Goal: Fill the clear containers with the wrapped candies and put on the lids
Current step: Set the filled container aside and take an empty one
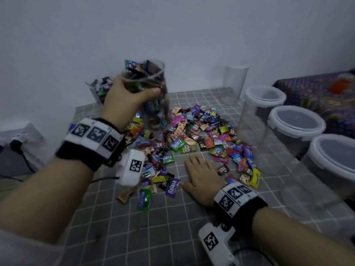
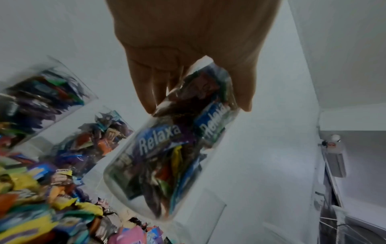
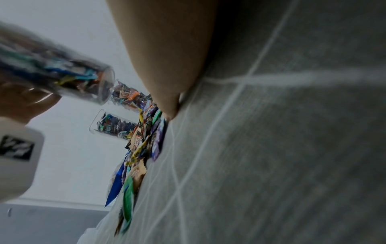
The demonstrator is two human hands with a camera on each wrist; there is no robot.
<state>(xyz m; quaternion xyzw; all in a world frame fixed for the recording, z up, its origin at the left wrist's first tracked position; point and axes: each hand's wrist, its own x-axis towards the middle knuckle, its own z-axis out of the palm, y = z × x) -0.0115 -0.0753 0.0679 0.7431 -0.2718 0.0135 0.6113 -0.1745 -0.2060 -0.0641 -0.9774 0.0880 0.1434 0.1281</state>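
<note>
Head view, upper centre: left hand [image 1: 123, 100] clamped round candy-filled container [image 1: 151, 96], lifted above candy pile [image 1: 192, 139]; right hand [image 1: 203, 177] flat, fingers straight. Left wrist view: same grip. Right wrist view: palm on cloth. Next, probably: set down, add lid.

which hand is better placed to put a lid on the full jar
Right. The right hand lies flat and free on the cloth, nearest the lids; the left hand grips the full jar.
</note>
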